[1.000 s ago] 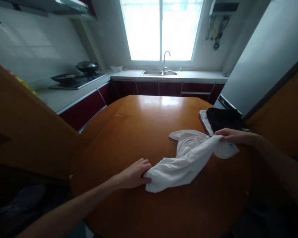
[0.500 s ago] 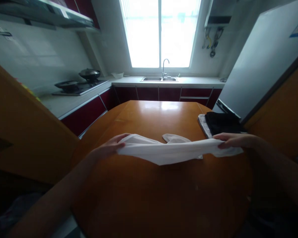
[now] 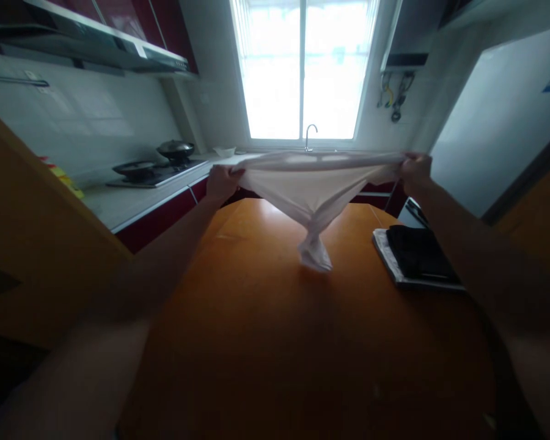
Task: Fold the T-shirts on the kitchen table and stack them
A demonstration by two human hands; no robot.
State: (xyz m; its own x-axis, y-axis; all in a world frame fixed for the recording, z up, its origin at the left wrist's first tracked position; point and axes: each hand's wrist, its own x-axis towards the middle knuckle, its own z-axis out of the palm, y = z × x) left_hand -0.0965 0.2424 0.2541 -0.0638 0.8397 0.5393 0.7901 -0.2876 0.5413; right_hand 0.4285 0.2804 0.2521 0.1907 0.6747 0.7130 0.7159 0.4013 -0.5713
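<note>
A white cloth garment (image 3: 309, 186) is stretched in the air between my two hands, above the wooden table (image 3: 256, 324). My left hand (image 3: 223, 182) is closed on its left end, and my right hand (image 3: 416, 171) grips the right end. The upper edge runs nearly straight from hand to hand. Below it the fabric gathers to a twisted, narrow tail that hangs over the tabletop. What kind of garment it is I cannot tell.
At the table's right side lies a stack of folded clothes, a black one (image 3: 417, 252) on top of a grey-white one (image 3: 387, 252). Beyond stand a stove with pans (image 3: 176, 150), a tap (image 3: 308, 137) under the window, and a white fridge (image 3: 499, 122) at right.
Both hands have lifted the white garment up off the table and away from me. It was held low over the tabletop before; now its middle hangs down in a tail.
</note>
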